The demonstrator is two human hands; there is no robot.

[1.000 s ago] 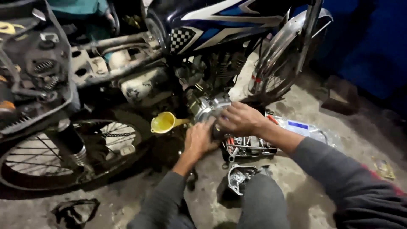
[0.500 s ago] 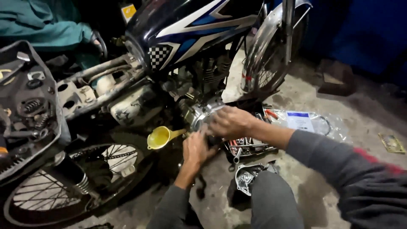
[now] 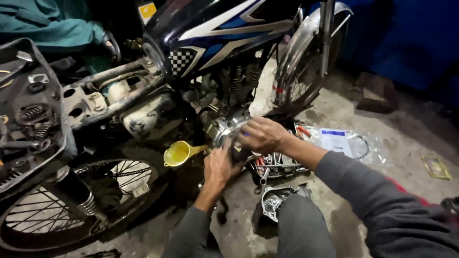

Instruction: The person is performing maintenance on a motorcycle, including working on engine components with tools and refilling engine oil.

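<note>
Both arms reach forward from the lower edge of the view, each in a grey long sleeve. The left forearm rises nearly straight up from the bottom centre, bare from the cuff to the wrist. The left hand point(image 3: 219, 165) is turned with its back to the camera, fingers curled forward and closed in a grip. The right arm comes in from the lower right, bent slightly at the wrist. The right hand point(image 3: 260, 135) sits just above and right of the left, palm down, fingers bent and clasped, knuckles raised, the two hands touching.
</note>
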